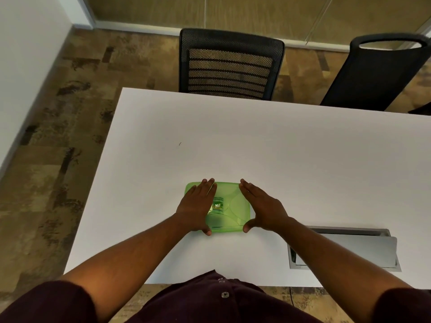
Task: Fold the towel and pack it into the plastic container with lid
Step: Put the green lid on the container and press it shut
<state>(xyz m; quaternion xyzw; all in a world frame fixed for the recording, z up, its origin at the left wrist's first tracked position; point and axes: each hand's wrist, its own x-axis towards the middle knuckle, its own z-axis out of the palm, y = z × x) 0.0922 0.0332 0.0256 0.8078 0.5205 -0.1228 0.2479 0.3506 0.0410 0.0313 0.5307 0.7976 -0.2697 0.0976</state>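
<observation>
container [229, 215] lidded, both hands [198, 206] pressing flat.

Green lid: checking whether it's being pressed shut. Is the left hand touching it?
Touching. The head view shows the left hand lying flat on the green lid, palm and fingers covering its left part, no gap visible.

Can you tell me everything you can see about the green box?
The green box is a flat, see-through plastic container with rounded corners and its lid on. A small label sits in the middle of the lid. It lies flat on the white table, near the person. The left hand rests open on its left part; the right hand is open against its right edge. Whether a towel is inside cannot be told.
</observation>
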